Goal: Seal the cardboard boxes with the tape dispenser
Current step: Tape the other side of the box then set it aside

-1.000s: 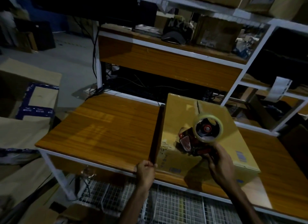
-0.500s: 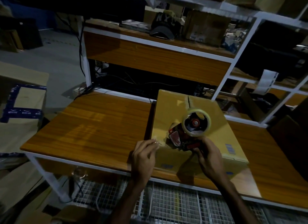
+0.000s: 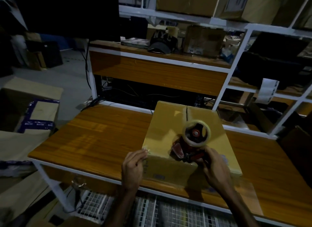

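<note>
A closed cardboard box [image 3: 170, 123] lies on the wooden table [image 3: 101, 133], its top seam running away from me. A red tape dispenser [image 3: 192, 142] with a roll of clear tape stands at the box's near top edge. My right hand [image 3: 213, 166] grips the dispenser's handle. My left hand [image 3: 133, 167] rests against the box's near left corner, fingertips on the top edge.
Behind the table stands a white-framed shelf unit [image 3: 160, 59] holding a black cap [image 3: 163, 42] and brown boxes. More cardboard boxes [image 3: 30, 112], one with blue tape, sit on the floor at the left. A wire mesh rack [image 3: 152, 210] lies under the table.
My left hand rose from the table's front edge to the box's near left corner. The dispenser and my right hand stayed at the box's near edge.
</note>
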Motion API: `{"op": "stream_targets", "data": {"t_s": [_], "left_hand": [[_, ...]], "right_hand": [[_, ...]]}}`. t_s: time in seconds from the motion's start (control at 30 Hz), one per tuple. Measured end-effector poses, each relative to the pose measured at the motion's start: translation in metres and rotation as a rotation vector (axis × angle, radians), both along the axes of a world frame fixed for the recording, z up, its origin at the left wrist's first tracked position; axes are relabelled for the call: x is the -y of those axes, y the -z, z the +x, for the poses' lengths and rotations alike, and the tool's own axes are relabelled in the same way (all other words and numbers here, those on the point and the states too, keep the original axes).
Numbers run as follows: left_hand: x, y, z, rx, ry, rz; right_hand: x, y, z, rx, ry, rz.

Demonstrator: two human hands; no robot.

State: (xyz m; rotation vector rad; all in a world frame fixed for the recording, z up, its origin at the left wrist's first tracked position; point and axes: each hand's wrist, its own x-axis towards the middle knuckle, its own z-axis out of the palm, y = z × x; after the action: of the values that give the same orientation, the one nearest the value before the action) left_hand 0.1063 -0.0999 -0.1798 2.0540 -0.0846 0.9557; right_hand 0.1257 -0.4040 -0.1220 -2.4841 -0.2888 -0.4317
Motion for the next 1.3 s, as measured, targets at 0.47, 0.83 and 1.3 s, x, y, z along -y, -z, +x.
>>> {"op": "stream_targets", "data": {"t_s": [0.47, 0.83, 1.3], "left_hand": [[0.016, -0.012, -0.012, -0.082, -0.065, -0.021], [0.093, -0.033, -0.031, -0.169, -0.238, 0.519], [0.259, -0.035, -0.017, -0.055, 0.129, 0.534]], "right_hand": [[0.203, 0.014, -0.014, 0.015, 0.077, 0.101], [0.212, 0.030, -0.017, 0.070, -0.028, 0.254], [0.212, 0.050, -0.022, 0.039, -0.056, 0.426]]}}
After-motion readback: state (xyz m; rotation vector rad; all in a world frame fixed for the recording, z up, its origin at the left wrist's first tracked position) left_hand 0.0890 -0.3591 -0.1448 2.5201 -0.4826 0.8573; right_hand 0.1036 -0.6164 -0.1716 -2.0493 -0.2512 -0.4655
